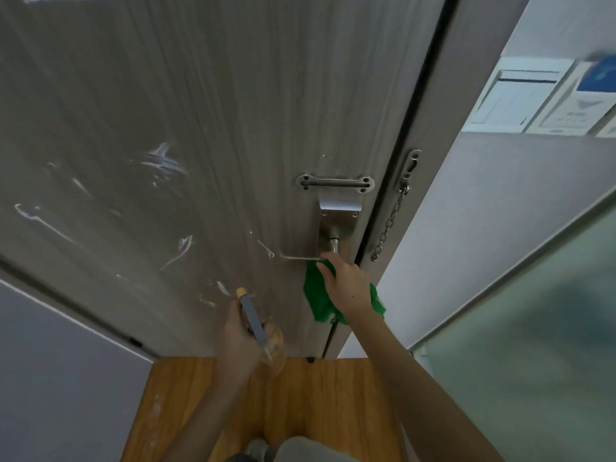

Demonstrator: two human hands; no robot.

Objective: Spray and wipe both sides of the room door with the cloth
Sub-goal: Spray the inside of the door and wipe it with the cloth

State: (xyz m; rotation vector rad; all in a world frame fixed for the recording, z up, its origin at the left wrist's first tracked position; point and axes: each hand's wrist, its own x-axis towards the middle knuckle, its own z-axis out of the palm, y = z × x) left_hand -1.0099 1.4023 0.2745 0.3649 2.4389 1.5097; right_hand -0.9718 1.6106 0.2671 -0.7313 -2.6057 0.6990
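A grey wood-grain door fills the view, streaked with white marks across its lower left. My right hand holds a green cloth against the door just below the metal lever handle. My left hand grips a clear spray bottle with a grey head and an orange tip, pointed up at the door to the left of the cloth.
A metal lock plate and a chain guard slide sit above the handle. A door chain hangs on the frame. A grey wall with a switch panel lies to the right. Frosted glass stands at the lower right, wooden floor below.
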